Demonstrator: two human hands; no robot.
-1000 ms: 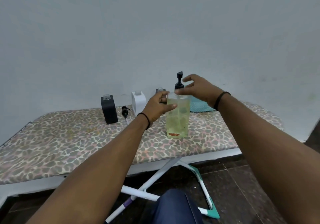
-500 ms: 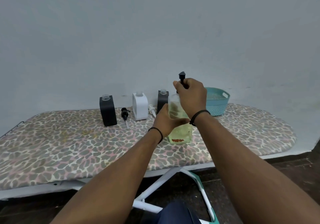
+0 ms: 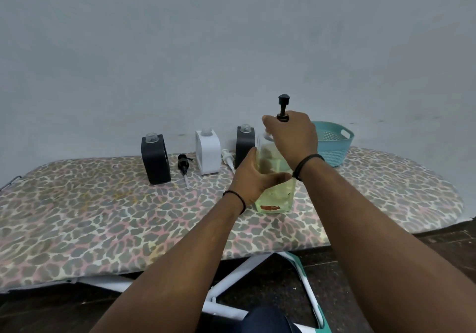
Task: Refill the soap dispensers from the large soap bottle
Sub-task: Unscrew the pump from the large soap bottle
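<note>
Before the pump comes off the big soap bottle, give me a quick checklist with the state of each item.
1. Big soap bottle upright on the ironing board: ok.
2. Left hand holds the bottle's body steady: ok.
3. Right hand grips the collar of the black pump: ok.
4. Pump fully unscrewed: cannot tell, the hand hides the neck.
5. Dispensers open for filling: ok; left black dispenser, white dispenser and right black dispenser all have bare necks.
6. Loose pumps out of the way: ok; black one and white one lie between the dispensers.
</note>
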